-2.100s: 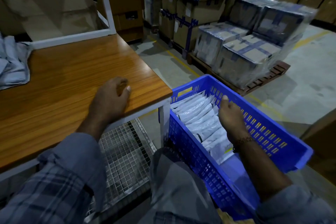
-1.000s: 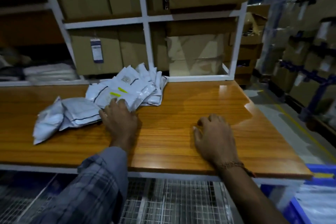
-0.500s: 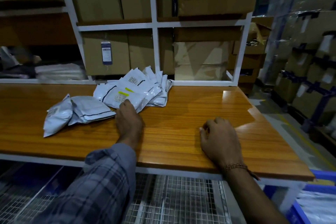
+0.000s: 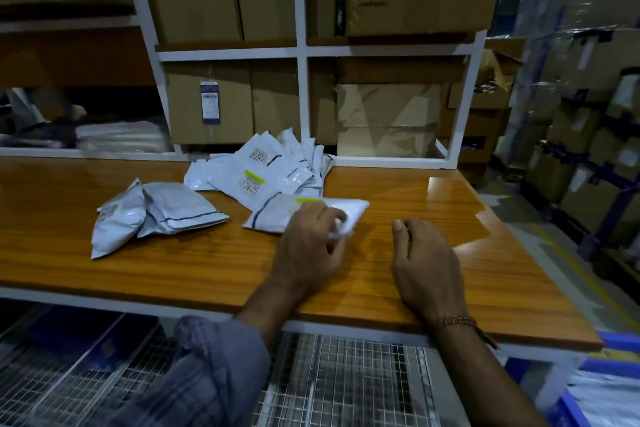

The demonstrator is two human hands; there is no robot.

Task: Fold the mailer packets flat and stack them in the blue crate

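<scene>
Left hand fingers curl on one packet mid-bench. Right hand rests loosely curled on the bench, holding nothing. Two puffy packets lie left, a fanned pile at the back edge, uncountable. Printed codes, yellow stickers, text unreadable. Crate corner at the right end.

My left hand reaches toward 12 o'clock, knuckles up, fingers curled and pinching the near corner of a mailer packet; plaid sleeve pushed up at the forearm. My right hand sits at 3 o'clock of the left, palm down on the bench, fingers loosely bent, holding nothing. Bracelet on right wrist.
</scene>
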